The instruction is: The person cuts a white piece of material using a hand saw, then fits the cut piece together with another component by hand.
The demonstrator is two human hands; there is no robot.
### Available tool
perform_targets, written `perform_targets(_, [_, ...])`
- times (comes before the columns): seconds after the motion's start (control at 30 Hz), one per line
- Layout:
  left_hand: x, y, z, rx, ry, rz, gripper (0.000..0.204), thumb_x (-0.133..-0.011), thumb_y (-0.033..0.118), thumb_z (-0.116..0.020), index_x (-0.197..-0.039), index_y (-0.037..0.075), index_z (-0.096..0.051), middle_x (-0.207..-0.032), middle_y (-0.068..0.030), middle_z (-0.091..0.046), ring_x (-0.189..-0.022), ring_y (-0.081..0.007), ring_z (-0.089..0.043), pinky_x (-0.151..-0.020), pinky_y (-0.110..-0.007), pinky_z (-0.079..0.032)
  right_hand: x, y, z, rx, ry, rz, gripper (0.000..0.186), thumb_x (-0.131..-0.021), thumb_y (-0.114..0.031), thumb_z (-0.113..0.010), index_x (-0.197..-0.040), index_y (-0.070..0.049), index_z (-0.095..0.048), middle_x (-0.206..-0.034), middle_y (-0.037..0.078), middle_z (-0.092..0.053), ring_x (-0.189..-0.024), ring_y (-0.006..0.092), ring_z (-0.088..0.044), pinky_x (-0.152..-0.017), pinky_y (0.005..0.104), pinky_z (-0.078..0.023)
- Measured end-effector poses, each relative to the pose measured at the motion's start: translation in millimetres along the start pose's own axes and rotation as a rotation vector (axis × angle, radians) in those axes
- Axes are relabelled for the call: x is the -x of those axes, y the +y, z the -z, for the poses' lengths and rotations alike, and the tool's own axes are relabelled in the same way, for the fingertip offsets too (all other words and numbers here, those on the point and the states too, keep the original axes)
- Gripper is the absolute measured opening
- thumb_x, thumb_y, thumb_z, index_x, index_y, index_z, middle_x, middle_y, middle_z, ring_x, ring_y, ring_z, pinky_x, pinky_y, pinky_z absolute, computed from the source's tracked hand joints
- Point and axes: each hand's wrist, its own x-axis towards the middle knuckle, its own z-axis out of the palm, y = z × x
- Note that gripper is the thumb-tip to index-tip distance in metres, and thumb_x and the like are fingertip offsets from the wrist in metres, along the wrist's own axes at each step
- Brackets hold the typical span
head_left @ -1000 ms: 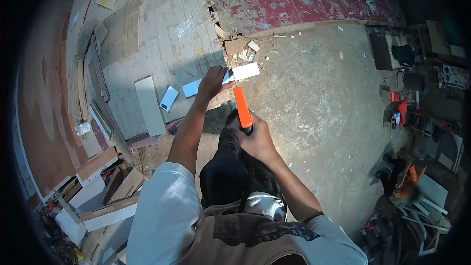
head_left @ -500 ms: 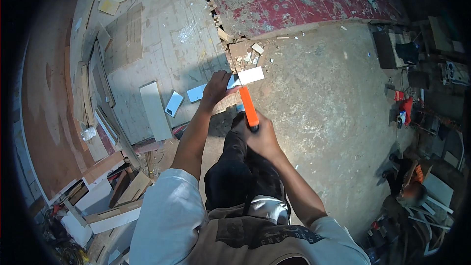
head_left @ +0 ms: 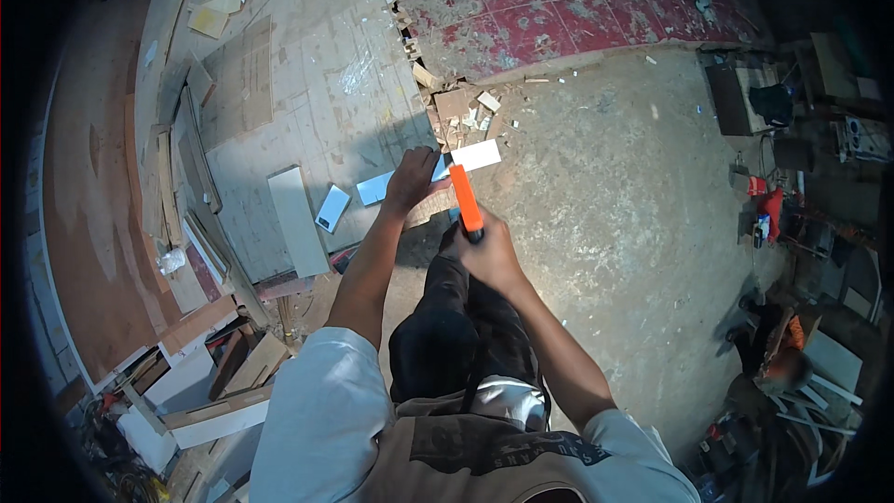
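Note:
A narrow white board (head_left: 476, 156) lies across the edge of the wooden work platform (head_left: 317, 102), its right end sticking out past that edge. My left hand (head_left: 412, 179) is closed over the board and presses it down near the edge. In my right hand (head_left: 492, 256) is a hand saw (head_left: 464, 197), gripped by its orange handle. The thin blade points away from me and meets the board just right of my left hand; its cutting edge is too fine to make out. Left of the board lie a phone (head_left: 332, 209) and a wider pale board (head_left: 299, 221).
Wood offcuts (head_left: 456, 107) are heaped beside the platform's edge. Panels and scraps (head_left: 219, 414) stand at the lower left. Tools and clutter (head_left: 768, 214) line the right side of the concrete floor (head_left: 605, 224). My leg (head_left: 438, 326) is under the work.
The saw and my right hand have shifted slightly along the cut, with the handle a little to the left. My left hand stays on the board.

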Motion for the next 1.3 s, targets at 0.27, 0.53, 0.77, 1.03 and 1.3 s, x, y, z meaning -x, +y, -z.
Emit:
perform_targets(0.27, [8,-2,8,0.005,0.013,0.051,0.056,-0.068,0.038,-0.082,-0.104,0.002,-0.058,-0.092,-0.0111,-0.056,-0.087,-0.0293,-0.055,-0.08,-0.038,-0.046,51,-32,9,-0.024,-0.053,0.081,0.034,-0.081,0.001,-0.063,-0.114,0.001,-0.059,-0.085,0.017,-0.064,-0.086,0.0178,-0.065,-0.079,0.0346,-0.05])
perform_targets(0.53, [4,0,-2,-0.038,-0.06,0.026,0.061,-0.062,0.036,-0.084,-0.106,0.003,-0.058,-0.095,-0.0109,-0.056,-0.09,-0.0294,-0.055,-0.082,-0.039,-0.045,-32,-3,-14,-0.026,-0.106,-0.101,0.02,-0.082,0.002,-0.06,-0.102,0.002,-0.059,-0.077,0.012,-0.06,-0.073,0.0162,-0.058,-0.071,0.0331,-0.048])
perform_targets(0.77, [4,3,1,0.021,-0.024,0.053,0.061,-0.064,0.038,-0.083,-0.106,0.002,-0.058,-0.095,-0.0119,-0.056,-0.089,-0.0301,-0.055,-0.082,-0.039,-0.045,53,-25,13,-0.034,-0.024,0.04,0.021,-0.081,0.001,-0.062,-0.102,0.0,-0.059,-0.077,0.013,-0.058,-0.074,0.0163,-0.058,-0.071,0.0333,-0.048])
perform_targets(1.03, [8,-8,-5,0.037,-0.006,0.027,0.063,-0.065,0.038,-0.082,-0.11,0.001,-0.059,-0.093,-0.0124,-0.056,-0.088,-0.0304,-0.056,-0.08,-0.039,-0.045,-17,-13,-10,-0.009,-0.058,-0.02,0.021,-0.081,-0.001,-0.064,-0.101,0.002,-0.06,-0.078,0.013,-0.06,-0.076,0.0163,-0.059,-0.073,0.033,-0.049])
perform_targets(1.3, [3,-2,-2,0.054,0.022,0.021,0.064,-0.065,0.037,-0.083,-0.112,0.001,-0.058,-0.094,-0.0126,-0.056,-0.087,-0.0303,-0.055,-0.08,-0.039,-0.045,45,-18,6,-0.006,-0.018,0.048,0.025,-0.08,-0.001,-0.062,-0.106,0.001,-0.061,-0.078,0.014,-0.061,-0.074,0.0178,-0.059,-0.073,0.0348,-0.049])
